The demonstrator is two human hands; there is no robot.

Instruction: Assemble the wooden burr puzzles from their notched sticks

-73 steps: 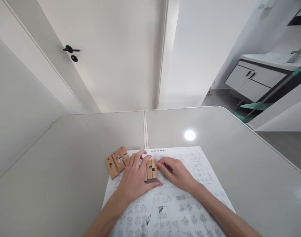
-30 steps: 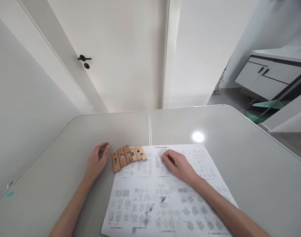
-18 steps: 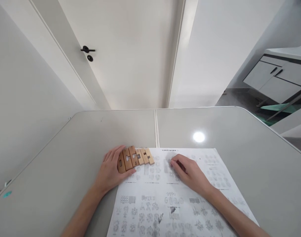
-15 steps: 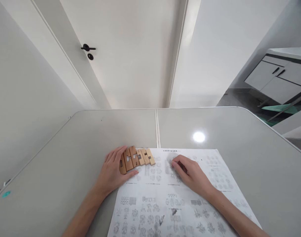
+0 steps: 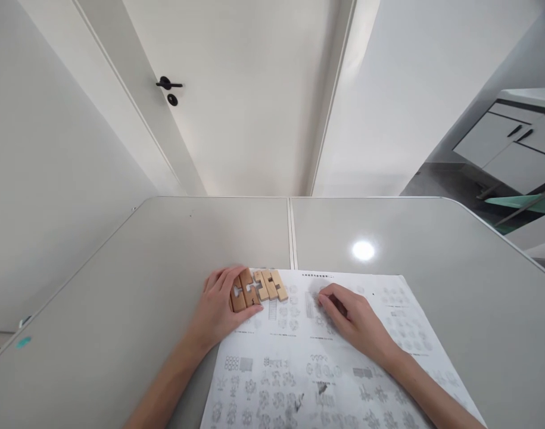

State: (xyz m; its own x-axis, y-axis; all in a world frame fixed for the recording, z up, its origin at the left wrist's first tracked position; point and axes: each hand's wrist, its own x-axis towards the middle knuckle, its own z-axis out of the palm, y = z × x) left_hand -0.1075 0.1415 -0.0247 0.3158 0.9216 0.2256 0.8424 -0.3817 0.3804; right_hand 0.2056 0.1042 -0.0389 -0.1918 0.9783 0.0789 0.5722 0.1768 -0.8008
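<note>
Several notched wooden puzzle pieces (image 5: 269, 285) lie side by side in a slanting row at the top left of a printed paper sheet (image 5: 294, 351). The left ones are darker brown, the right ones pale. My left hand (image 5: 221, 301) is wrapped round the row's left end, fingers over the far side and thumb along the near edge; it hides part of the leftmost wood. On the sheet, right of the pieces and apart from them, rests my right hand (image 5: 352, 316). Its fingers are curled in, thumb and forefinger tips close together, with nothing visible between them.
The sheet carries rows of small printed diagrams and some dark smudges. Beneath it is a pale grey table (image 5: 223, 238) with a seam down its middle. A white door (image 5: 245, 107) with a black handle (image 5: 169, 84) stands beyond, and a white cabinet (image 5: 500, 137) at far right.
My left hand has shifted right over the row and covers more of the darker pieces. My right hand keeps its place on the sheet. The whole view has moved slightly.
</note>
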